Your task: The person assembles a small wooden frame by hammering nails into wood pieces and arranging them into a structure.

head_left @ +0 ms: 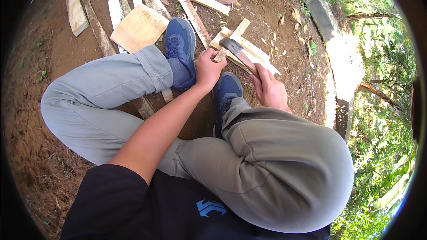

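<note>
My left hand [210, 69] pinches the near end of a short, narrow wooden stick [240, 27], which crosses over pale wooden boards on the ground. In my right hand [269, 88] is a hammer [245, 58], gripped by its brown wooden handle. Its dark metal head lies over the stick, just beyond my left fingers; whether it touches the wood I cannot tell. Beneath the stick are pale flat boards [259, 52]. Both hands work between and just past my blue shoes, the left shoe [180, 44] and the right shoe [228, 90].
A square wooden board [138, 27] lies on the brown soil left of my left shoe. Several long wood strips [94, 18] stretch away at the far left. More offcuts [207, 2] and dry leaves are scattered ahead. A concrete edge [324, 15] borders green plants on the right.
</note>
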Action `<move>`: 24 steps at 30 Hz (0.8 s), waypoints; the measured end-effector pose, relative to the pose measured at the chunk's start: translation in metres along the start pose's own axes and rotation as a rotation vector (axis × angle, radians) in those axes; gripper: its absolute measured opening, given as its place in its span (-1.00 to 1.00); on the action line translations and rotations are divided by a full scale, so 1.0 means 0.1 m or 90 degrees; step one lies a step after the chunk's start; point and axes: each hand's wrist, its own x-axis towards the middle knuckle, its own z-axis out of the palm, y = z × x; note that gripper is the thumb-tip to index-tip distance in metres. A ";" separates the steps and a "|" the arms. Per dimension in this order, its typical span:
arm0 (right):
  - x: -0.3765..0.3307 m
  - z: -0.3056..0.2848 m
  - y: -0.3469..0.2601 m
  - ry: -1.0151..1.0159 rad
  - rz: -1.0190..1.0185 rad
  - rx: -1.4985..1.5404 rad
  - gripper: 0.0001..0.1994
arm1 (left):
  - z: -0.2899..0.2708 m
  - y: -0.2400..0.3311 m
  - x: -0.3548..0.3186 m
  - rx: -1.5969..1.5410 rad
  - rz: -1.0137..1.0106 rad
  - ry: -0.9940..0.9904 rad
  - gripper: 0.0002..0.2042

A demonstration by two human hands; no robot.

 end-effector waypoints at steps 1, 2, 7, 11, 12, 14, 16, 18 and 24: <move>0.00 -0.03 -0.03 0.030 -0.022 0.012 -0.64 | -0.01 -0.01 -0.01 0.001 0.004 0.006 -0.75; -0.01 -0.01 -0.05 0.080 -0.046 0.028 -0.63 | -0.01 -0.02 0.00 0.002 0.009 0.012 -0.75; -0.10 0.17 0.13 -0.113 0.064 -0.075 -0.64 | 0.01 -0.09 0.01 -0.045 -0.013 0.001 -0.77; -0.08 0.01 0.01 0.022 0.046 0.010 -0.63 | -0.02 0.01 0.01 0.033 0.001 -0.003 -0.76; -0.08 0.01 -0.02 0.062 0.039 0.037 -0.63 | -0.03 0.10 0.04 0.072 0.013 0.005 -0.75; -0.12 0.02 0.00 0.109 0.007 0.064 -0.64 | -0.07 0.21 0.01 0.127 -0.012 -0.007 -0.73; -0.11 0.03 0.06 0.020 0.043 0.001 -0.64 | -0.05 0.19 0.00 0.142 -0.006 -0.003 -0.73; -0.01 0.03 0.14 -0.121 0.095 -0.050 -0.66 | -0.04 0.15 0.00 0.138 0.001 -0.003 -0.73; -0.06 0.09 0.13 0.040 0.057 0.074 -0.66 | -0.07 0.18 0.02 0.133 0.016 -0.004 -0.72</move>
